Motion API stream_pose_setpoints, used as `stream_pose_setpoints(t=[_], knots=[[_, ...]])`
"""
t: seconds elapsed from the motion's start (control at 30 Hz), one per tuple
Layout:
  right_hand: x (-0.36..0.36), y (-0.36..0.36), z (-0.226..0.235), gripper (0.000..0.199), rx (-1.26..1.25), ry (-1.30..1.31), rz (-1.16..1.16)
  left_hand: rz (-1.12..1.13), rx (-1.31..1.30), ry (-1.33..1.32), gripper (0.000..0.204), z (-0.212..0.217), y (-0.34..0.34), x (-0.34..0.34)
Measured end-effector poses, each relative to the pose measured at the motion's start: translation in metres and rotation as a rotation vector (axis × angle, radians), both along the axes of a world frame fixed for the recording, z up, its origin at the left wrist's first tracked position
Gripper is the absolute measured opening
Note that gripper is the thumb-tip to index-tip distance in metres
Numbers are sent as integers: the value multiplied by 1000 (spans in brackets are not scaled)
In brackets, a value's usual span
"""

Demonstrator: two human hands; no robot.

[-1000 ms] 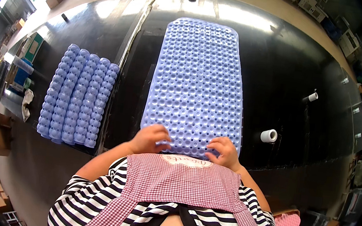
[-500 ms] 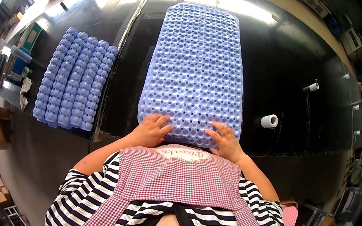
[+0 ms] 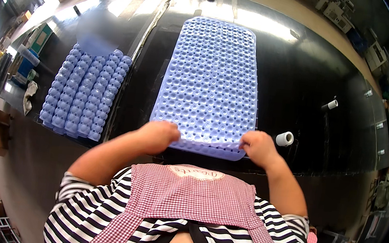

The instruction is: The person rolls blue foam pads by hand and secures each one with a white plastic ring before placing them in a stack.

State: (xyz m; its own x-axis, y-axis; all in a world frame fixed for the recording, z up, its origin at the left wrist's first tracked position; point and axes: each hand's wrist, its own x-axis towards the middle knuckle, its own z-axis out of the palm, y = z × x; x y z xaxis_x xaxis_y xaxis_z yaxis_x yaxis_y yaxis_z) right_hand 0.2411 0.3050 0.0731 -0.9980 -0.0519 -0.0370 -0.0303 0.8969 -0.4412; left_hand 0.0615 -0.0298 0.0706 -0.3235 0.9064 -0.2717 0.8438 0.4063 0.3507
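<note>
The left hand (image 3: 159, 135) and right hand (image 3: 260, 148) pinch the blue mat (image 3: 211, 84) along its raised near edge, black table (image 3: 304, 96) stretching rightward.

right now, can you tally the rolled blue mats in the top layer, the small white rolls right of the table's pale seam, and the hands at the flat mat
rolled blue mats, top layer: 5
small white rolls: 3
bare hands at the flat blue mat, left hand and right hand: 2
total: 10
</note>
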Motion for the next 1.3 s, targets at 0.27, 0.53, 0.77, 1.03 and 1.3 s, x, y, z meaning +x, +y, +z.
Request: stream_pose_setpoints(t=[0.27, 0.53, 0.77, 1.03, 1.3], knots=[[-101, 37, 166, 12, 237, 1100, -247, 192, 932, 877, 17, 180, 86, -99], [-22, -21, 49, 15, 76, 880, -155, 112, 837, 682, 27, 37, -2, -27], [17, -50, -76, 6, -253, 429, -203, 258, 617, 157, 12, -74, -29, 10], [-8, -42, -81, 18, -258, 236, -370, 438, 342, 148, 18, -76, 0, -11], [-11, -54, -81, 13, 155, 457, -166, 24, 647, 636, 17, -67, 6, -11]])
